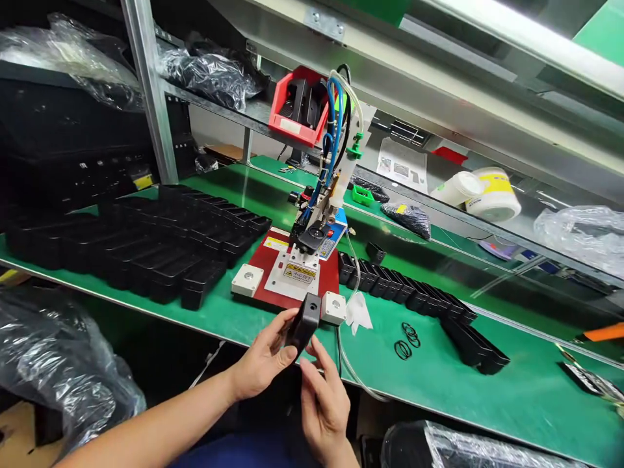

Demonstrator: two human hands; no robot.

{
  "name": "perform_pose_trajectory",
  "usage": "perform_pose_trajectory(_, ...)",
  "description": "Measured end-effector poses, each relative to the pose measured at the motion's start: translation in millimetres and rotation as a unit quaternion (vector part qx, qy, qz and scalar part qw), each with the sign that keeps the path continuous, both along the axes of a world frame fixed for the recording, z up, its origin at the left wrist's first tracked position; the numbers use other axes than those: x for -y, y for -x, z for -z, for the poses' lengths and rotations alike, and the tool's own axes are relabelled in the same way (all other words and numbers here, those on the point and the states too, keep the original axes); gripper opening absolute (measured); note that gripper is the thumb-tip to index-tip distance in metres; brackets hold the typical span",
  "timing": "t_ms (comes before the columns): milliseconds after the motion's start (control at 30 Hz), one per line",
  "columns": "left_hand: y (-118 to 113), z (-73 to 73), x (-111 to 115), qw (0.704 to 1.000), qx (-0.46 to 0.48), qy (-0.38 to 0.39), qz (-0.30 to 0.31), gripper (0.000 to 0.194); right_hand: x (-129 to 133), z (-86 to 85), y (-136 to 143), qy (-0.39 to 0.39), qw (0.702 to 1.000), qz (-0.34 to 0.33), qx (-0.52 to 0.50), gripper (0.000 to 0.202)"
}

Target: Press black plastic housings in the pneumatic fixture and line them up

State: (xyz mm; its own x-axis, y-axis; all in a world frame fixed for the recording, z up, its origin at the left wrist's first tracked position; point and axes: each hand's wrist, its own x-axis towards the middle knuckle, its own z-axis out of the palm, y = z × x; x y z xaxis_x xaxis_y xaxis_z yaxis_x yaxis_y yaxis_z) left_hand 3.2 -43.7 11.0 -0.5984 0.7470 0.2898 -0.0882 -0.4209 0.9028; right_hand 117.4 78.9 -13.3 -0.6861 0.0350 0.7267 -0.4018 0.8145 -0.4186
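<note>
My left hand [266,357] grips a black plastic housing [308,318] between thumb and fingers, held up in front of the bench edge. A round hole shows in the housing's top end. My right hand [324,396] is at the housing's lower end, its thumb and fingers drawn together in a pinch. Whatever lies between those fingertips is too small or hidden to make out. Just beyond the hands stands a small press [312,240] on a dark red base, with a white push-button box [247,280] on the left and another button box [334,308] on the right.
Rows of black housings [160,260] cover the bench's left side. Another row of housings [404,286] stands right of the press, with several black rubber rings [403,350] before it. A red bin [298,123] sits on the shelf above. Bagged parts [63,364] lie below left.
</note>
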Motion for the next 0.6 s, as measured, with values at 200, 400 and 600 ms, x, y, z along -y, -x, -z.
perform_pose_trajectory(200, 9.6, 20.8, 1.5, 0.999, -0.041, -0.017, -0.019, 0.061, -8.4, -12.8, -4.5, 0.069, 0.992, 0.101, -0.036, 0.043)
perform_pose_trajectory(400, 10.3, 26.2, 9.7, 0.989, -0.122, 0.054, -0.070, 0.052, -12.4, -24.1, 0.0, 0.139, 0.986, 0.096, -0.013, 0.050)
perform_pose_trajectory(600, 2.8, 8.3, 10.1, 0.997, 0.060, 0.002, -0.054, 0.043, 3.1, -31.0, 15.5, 0.087, 0.995, 0.034, 0.042, 0.070)
